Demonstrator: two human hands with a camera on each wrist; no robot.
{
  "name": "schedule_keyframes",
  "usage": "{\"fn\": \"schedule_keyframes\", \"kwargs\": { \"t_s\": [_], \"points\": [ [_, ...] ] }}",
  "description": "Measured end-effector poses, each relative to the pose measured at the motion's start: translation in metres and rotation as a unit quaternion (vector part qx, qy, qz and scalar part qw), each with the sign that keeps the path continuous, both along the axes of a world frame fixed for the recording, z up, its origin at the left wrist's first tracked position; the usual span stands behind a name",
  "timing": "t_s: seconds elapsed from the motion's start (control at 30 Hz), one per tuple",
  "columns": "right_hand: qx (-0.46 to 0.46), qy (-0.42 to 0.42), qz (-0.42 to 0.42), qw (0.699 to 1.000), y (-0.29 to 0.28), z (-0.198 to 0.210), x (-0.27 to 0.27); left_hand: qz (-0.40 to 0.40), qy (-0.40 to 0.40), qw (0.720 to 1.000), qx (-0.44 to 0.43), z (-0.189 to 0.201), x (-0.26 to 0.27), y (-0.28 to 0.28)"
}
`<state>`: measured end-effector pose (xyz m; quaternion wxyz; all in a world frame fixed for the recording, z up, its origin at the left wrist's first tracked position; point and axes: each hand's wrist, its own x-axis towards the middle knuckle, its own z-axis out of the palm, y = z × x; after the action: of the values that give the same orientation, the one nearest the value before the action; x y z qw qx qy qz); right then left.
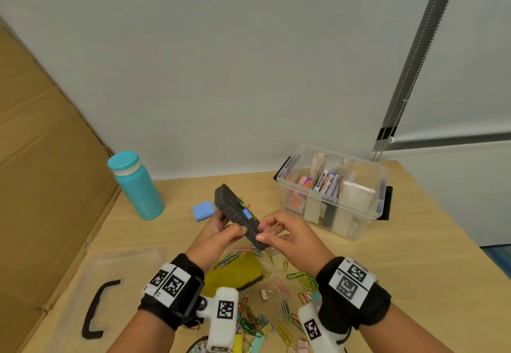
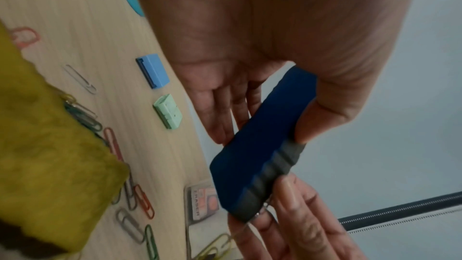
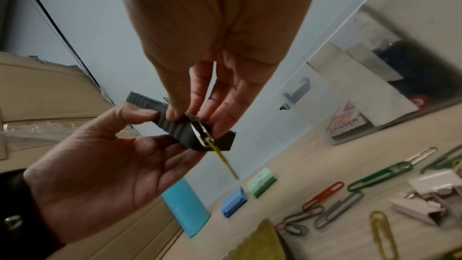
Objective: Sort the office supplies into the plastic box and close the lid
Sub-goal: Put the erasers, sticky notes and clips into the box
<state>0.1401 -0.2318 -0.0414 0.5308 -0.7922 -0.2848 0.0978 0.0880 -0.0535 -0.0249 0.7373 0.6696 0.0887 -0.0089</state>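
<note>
My left hand (image 1: pixel 229 225) grips a black board eraser (image 1: pixel 235 211), tilted above the table; its underside is blue felt (image 2: pixel 260 145). Coloured paper clips (image 1: pixel 244 203) cling to its top face. At the eraser's near end my right hand (image 1: pixel 262 231) pinches a silver paper clip (image 3: pixel 200 128), and a yellow clip (image 3: pixel 222 157) dangles below it. The clear plastic box (image 1: pixel 356 225) stands open at the right rear, holding markers, erasers and paper rolls. Its clear lid (image 1: pixel 116 269) with a black handle lies flat at the front left.
Loose paper clips (image 1: pixel 282 291) and binder clips (image 1: pixel 266 293) litter the table in front of me, around a yellow-felt eraser (image 1: pixel 235 272). A teal bottle (image 1: pixel 137 186) and a small blue box (image 1: pixel 203 210) stand behind. Cardboard (image 1: pixel 41 173) leans at left.
</note>
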Motion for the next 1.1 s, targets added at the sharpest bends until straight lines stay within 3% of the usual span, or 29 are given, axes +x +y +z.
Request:
{"fn": "schedule_keyframes", "kwargs": {
  "t_s": [0.13, 0.23, 0.37, 0.5, 0.6, 0.8, 0.97, 1.1],
  "points": [
    [-0.032, -0.001, 0.019, 0.999, -0.009, -0.010, 0.001, 0.005, 0.017, 1.000, 0.013, 0.001, -0.001, 0.002],
    [-0.164, -0.037, 0.035, 0.985, -0.022, -0.025, 0.002, 0.033, 0.032, 0.999, -0.028, 0.000, -0.003, 0.008],
    [-0.323, -0.065, 0.051, 0.943, -0.033, -0.035, 0.002, 0.054, 0.048, 0.996, -0.060, -0.003, -0.007, 0.010],
    [-0.204, -0.186, -0.009, 0.961, -0.020, -0.013, -0.002, 0.058, 0.083, 0.990, -0.101, -0.011, -0.008, 0.003],
    [-0.139, -0.208, -0.024, 0.968, -0.004, 0.000, -0.003, 0.060, 0.109, 0.981, -0.147, -0.012, -0.006, -0.003],
    [-0.125, -0.156, -0.025, 0.980, 0.022, -0.004, -0.003, 0.044, 0.108, 0.979, -0.165, -0.010, -0.004, -0.010],
    [-0.127, -0.157, 0.003, 0.979, 0.023, -0.009, -0.004, 0.052, 0.112, 0.986, -0.111, -0.015, -0.006, -0.005],
    [-0.186, -0.153, 0.016, 0.971, 0.011, -0.017, -0.007, 0.067, 0.102, 0.987, -0.105, -0.011, -0.007, -0.004]
  ]
}}
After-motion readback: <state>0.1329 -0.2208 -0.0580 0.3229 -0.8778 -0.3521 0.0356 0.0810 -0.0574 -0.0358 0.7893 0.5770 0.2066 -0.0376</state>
